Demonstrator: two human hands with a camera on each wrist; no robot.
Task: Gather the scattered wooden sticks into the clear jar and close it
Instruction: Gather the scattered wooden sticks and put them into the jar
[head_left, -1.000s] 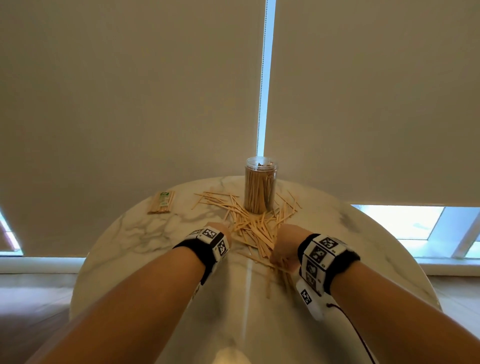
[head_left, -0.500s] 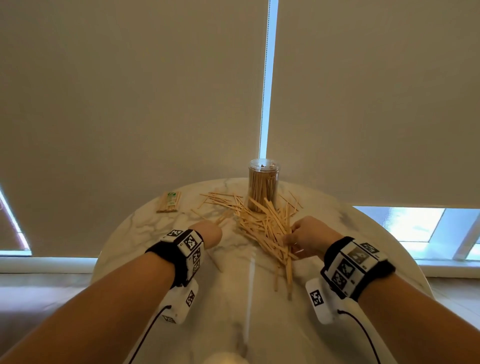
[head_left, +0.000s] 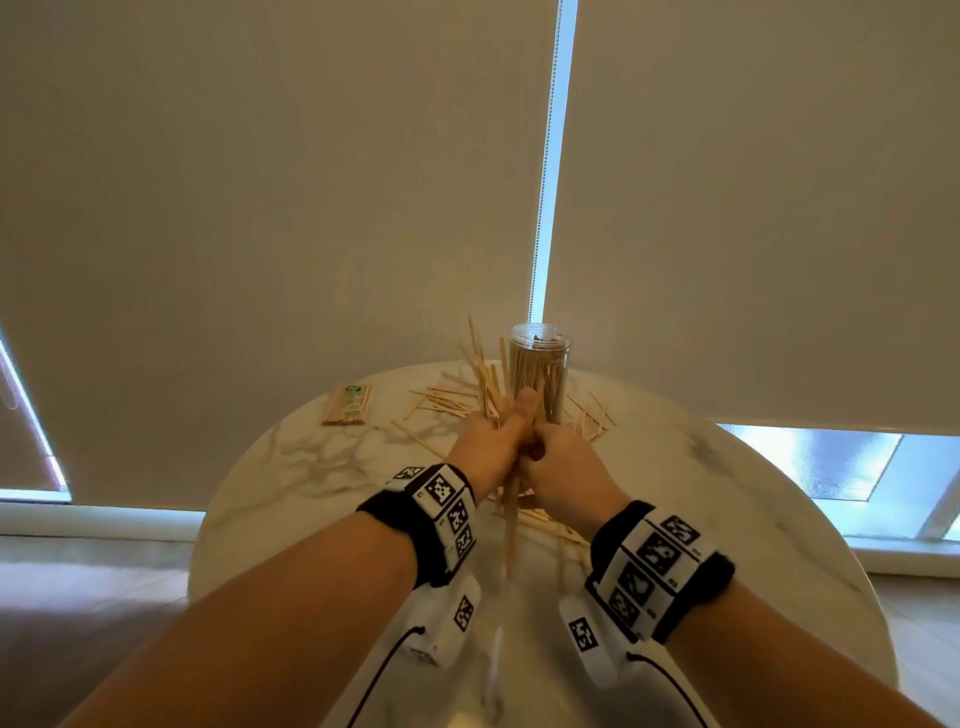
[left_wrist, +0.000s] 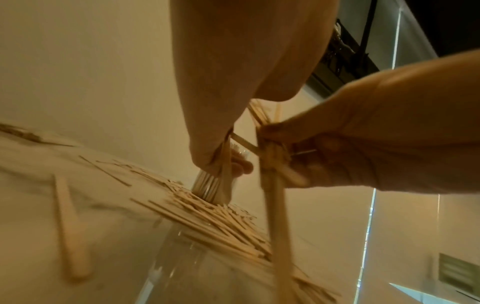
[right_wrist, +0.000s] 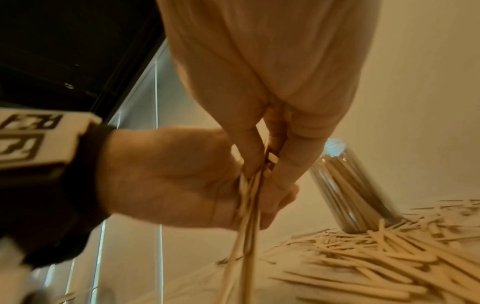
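Both hands meet above the middle of the round marble table (head_left: 291, 483) and grip one upright bundle of wooden sticks (head_left: 511, 519). My left hand (head_left: 496, 434) wraps the bundle from the left, my right hand (head_left: 551, 449) from the right. Stick ends fan out above the fingers (head_left: 480, 371). In the wrist views the bundle (left_wrist: 276, 205) (right_wrist: 248, 226) hangs down between the curled fingers. The clear jar (head_left: 538, 371) stands just behind the hands, packed with upright sticks, no lid seen on it. Loose sticks (head_left: 441, 400) (right_wrist: 376, 257) lie scattered around its base.
A small wrapped packet of sticks (head_left: 349, 404) lies at the table's far left edge. One lone stick (left_wrist: 70, 226) lies apart from the pile. Roller blinds hang close behind the table, with a window strip (head_left: 831, 467) low at the right.
The hands were apart on the table, raking sticks. They have come together and lifted a bundle upright off the tabletop in front of the jar.
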